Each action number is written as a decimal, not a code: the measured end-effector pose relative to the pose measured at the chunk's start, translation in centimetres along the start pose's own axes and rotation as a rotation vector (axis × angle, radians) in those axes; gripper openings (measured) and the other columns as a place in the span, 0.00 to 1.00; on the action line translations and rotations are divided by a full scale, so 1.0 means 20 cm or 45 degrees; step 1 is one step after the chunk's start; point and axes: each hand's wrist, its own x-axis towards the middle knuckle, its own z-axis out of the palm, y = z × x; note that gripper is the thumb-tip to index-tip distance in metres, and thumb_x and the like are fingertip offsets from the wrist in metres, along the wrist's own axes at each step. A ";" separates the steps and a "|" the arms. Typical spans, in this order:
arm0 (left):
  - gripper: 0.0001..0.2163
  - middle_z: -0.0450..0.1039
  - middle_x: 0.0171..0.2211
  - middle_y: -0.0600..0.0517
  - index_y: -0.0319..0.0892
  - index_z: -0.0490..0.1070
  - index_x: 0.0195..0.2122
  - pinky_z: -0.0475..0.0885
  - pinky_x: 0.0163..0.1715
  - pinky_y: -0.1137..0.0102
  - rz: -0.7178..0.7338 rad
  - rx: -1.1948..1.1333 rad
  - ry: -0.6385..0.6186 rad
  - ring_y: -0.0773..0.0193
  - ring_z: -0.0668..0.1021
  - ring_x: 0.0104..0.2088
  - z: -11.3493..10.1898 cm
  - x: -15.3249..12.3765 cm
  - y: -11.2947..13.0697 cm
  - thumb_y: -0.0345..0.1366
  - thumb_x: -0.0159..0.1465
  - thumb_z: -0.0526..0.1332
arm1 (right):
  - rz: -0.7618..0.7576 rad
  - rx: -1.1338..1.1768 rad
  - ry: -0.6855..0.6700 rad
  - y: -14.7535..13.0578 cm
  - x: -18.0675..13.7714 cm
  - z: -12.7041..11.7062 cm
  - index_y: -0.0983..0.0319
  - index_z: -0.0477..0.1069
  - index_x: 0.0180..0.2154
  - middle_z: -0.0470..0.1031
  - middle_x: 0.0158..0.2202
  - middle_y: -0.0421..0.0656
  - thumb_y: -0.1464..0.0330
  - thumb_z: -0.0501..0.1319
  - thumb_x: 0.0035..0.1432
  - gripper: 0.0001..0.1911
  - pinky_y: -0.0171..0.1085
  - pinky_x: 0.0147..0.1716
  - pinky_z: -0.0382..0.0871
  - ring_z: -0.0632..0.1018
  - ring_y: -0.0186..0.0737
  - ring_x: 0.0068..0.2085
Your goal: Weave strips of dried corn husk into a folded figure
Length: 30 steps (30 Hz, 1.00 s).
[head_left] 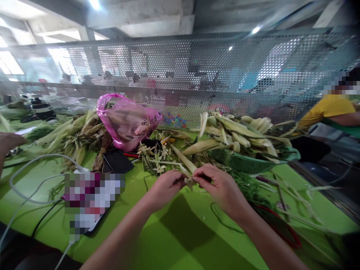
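Observation:
Between my two hands, just above the green table, is a small piece of pale folded corn husk (189, 182). My left hand (170, 187) pinches its left side with thumb and forefinger. From the right, my right hand (215, 183) pinches the same piece, its fingertips close to the left ones. A long husk strip (184, 159) lies just behind my fingertips; whether it joins the held piece I cannot tell. Small woven husk pieces (156, 159) are heaped behind my left hand. Green strands (247, 191) lie right of my right hand.
A pink plastic bag (126, 122) stands among husks at the back. To the right, a green basket (253, 162) holds piled corn husks (242, 133). Phones (118, 161) and white cables (28, 198) lie left. Behind rises a perforated metal screen (180, 71); a person in yellow (327, 110) sits right.

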 end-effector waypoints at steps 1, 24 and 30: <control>0.09 0.70 0.32 0.51 0.40 0.70 0.32 0.64 0.37 0.72 0.004 0.005 -0.014 0.64 0.71 0.35 0.00 0.00 0.01 0.34 0.66 0.52 | -0.005 -0.004 -0.010 0.00 0.00 0.00 0.59 0.72 0.33 0.73 0.33 0.41 0.69 0.57 0.62 0.06 0.36 0.36 0.66 0.74 0.39 0.34; 0.07 0.66 0.32 0.51 0.41 0.66 0.29 0.64 0.40 0.70 -0.130 -0.165 -0.107 0.64 0.69 0.36 -0.04 -0.02 0.05 0.31 0.61 0.50 | -0.168 -0.063 -0.065 -0.05 -0.01 -0.01 0.59 0.74 0.39 0.75 0.37 0.46 0.76 0.54 0.59 0.13 0.38 0.39 0.70 0.76 0.41 0.39; 0.06 0.65 0.30 0.52 0.41 0.64 0.28 0.63 0.38 0.70 -0.163 -0.222 -0.133 0.65 0.67 0.34 -0.03 -0.01 0.04 0.32 0.59 0.50 | -0.170 -0.063 -0.152 -0.05 -0.02 0.00 0.58 0.74 0.38 0.75 0.37 0.44 0.76 0.54 0.59 0.12 0.37 0.38 0.69 0.76 0.41 0.38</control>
